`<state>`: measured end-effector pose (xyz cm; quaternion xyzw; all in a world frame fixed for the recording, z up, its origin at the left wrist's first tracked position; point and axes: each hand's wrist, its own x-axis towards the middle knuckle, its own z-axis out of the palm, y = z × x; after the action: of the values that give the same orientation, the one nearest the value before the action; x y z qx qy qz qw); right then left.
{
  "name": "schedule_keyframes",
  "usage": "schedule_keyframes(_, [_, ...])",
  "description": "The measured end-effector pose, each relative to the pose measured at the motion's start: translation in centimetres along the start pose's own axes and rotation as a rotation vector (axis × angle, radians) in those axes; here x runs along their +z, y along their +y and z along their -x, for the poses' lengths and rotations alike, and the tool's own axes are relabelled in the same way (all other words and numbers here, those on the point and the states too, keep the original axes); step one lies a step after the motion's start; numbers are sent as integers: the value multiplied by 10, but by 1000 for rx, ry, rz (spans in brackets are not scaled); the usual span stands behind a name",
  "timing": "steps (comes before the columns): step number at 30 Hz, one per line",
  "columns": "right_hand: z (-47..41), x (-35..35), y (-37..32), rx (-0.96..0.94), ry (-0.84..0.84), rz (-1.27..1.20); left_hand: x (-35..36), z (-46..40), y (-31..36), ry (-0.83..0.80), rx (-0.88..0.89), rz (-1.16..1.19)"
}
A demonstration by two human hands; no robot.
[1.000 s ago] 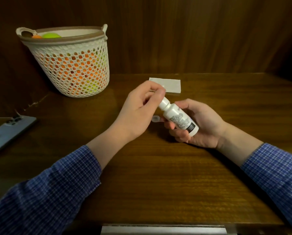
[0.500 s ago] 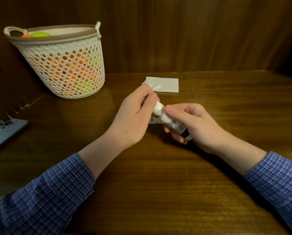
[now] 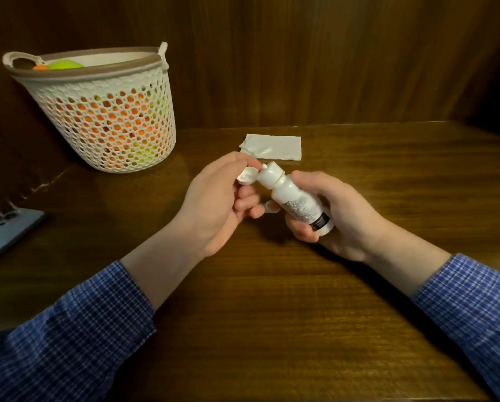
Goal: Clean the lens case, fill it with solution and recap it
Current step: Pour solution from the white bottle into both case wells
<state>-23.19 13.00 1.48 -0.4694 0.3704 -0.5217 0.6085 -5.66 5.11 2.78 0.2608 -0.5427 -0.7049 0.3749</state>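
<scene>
Lens case (image 3: pixel 270 206): only a pale, rounded sliver visible, low between the two hands, tucked behind the left fingers and touching the side of the bottle; whether resting on the table or pinched by a finger, impossible to tell. Just above it, solution bottle (image 3: pixel 293 200), white with a grey-and-black label, tilted with its nozzle up and to the left. Flip cap (image 3: pixel 246 176) swung open, hanging off the bottle's neck on the left side, pale inside facing up, small nozzle tip exposed. Right hand (image 3: pixel 338 213) wrapped around the bottle's lower body, fingers curled under it, thumb over the top, base of the bottle poking out below the fingers. Left hand (image 3: pixel 218 204) at the cap, thumb and forefinger closed on its edge, remaining fingers folded loosely beneath. Blue checked sleeves (image 3: pixel 77 335) pushed partway up both forearms.

Beyond the hands, folded white tissue (image 3: pixel 274 147) lying flat on the wooden table (image 3: pixel 257 314), near the back wall panel. Further left, white perforated basket (image 3: pixel 103 111) with a brown rim, orange and yellow-green balls showing through the holes and over the top. At the far left edge, phone (image 3: pixel 8 230) lying camera side up, partly cut off by the frame.
</scene>
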Motion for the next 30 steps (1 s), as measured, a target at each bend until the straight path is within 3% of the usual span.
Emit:
schedule_keyframes(2, [-1, -3, -3, 59, 66, -301, -1, -1, 3, -53, -83, 181])
schedule_keyframes(4, [-1, -7, -4, 73, 154, -571, -1, 0, 4, -104, -85, 219])
schedule_keyframes(8, [-2, -6, -2, 81, 257, -840, 6, 6, -4, -213, 30, -66])
schedule_keyframes(12, [1, -3, 3, 154, 184, -866, 11, 10, -13, -231, 146, -245])
schedule_keyframes(14, [0, -4, 4, 178, 153, -863, 11, 12, -16, -163, 238, -485])
schedule_keyframes(18, [-5, -17, -2, 176, 320, -886, -4, 7, -20, 47, 427, -1037])
schedule_keyframes(21, [-9, -27, -6, 163, 364, -881, -14, -4, -22, 39, 392, -1311])
schedule_keyframes(30, [-17, -38, -11, 190, 444, -784, -25, -21, -24, -50, 385, -1485])
